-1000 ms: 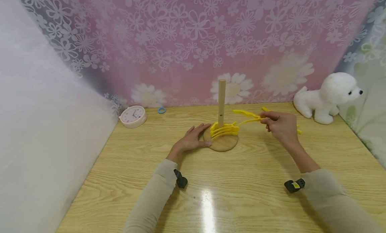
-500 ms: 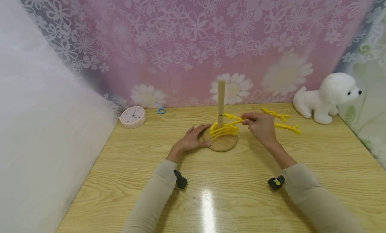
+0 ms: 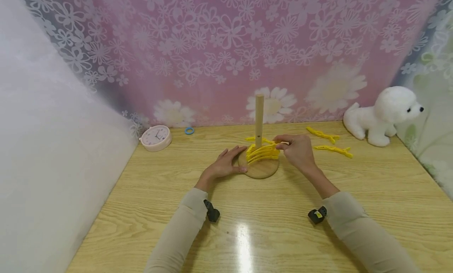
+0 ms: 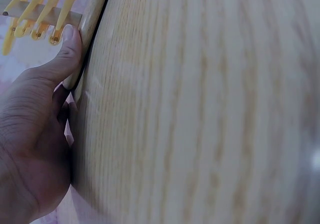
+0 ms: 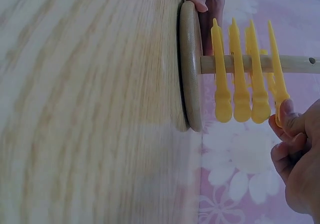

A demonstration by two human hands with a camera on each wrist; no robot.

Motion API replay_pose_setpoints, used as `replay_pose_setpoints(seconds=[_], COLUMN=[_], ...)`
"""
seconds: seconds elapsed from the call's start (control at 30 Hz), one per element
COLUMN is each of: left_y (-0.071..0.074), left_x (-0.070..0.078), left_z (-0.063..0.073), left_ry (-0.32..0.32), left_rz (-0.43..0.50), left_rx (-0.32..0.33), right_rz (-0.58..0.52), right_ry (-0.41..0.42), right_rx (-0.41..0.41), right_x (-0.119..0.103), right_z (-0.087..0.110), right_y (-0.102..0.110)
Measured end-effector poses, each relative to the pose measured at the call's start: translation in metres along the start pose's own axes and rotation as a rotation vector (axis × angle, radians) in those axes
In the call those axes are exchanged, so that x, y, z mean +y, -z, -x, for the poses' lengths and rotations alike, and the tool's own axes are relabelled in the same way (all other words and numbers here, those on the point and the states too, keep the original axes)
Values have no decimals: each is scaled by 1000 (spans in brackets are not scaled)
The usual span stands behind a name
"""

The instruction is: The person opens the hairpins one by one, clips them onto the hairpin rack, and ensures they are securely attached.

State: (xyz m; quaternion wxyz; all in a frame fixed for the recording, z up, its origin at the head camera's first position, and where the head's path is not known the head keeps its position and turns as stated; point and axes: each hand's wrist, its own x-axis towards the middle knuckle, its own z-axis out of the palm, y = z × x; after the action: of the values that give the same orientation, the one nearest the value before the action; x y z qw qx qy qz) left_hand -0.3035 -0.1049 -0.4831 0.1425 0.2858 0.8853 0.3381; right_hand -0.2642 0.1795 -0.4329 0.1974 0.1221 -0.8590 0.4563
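A wooden post (image 3: 259, 116) stands upright on a round wooden base (image 3: 262, 173). Stacked low on the post are three yellow alligator hair clips (image 5: 242, 93), one above another. My right hand (image 3: 296, 149) pinches the tail end of a further yellow hair clip (image 5: 276, 68) just above them, between thumb and fingers. That clip's two arms straddle the post, slightly slanted in the right wrist view. At the base's left side rests my left hand (image 3: 223, 163), fingers extended, its thumb (image 4: 71, 38) on the base near the rim.
Two more yellow hair clips, a rear one (image 3: 322, 134) and a nearer one (image 3: 334, 149), lie right of my right hand. A pink clock (image 3: 155, 138) and a blue ring (image 3: 189, 130) are at back left. A white plush dog (image 3: 383, 116) stands at back right.
My right hand has moved left with its hair clip, bringing it from beside the post to around it. The left hand has stayed on the base.
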Motion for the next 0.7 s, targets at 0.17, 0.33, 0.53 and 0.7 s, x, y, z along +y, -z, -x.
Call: replay_pose_setpoints(seconds=[0.17, 0.33, 0.53, 0.7], left_y=[0, -1, -1, -1], left_x=[0, -1, -1, -1], left_z=[0, 0, 0, 0], left_ry=[-4, -3, 23, 38], left_rz=[-6, -5, -7, -11], left_rx=[-1, -1, -6, -9], right_rz=[10, 30, 79, 102], right_ry=[10, 9, 14, 13], right_rx=[-27, -58, -119, -161], right_x=[-1, 0, -1, -2], right_z=[0, 0, -1, -2], right_y=[0, 1, 4, 7])
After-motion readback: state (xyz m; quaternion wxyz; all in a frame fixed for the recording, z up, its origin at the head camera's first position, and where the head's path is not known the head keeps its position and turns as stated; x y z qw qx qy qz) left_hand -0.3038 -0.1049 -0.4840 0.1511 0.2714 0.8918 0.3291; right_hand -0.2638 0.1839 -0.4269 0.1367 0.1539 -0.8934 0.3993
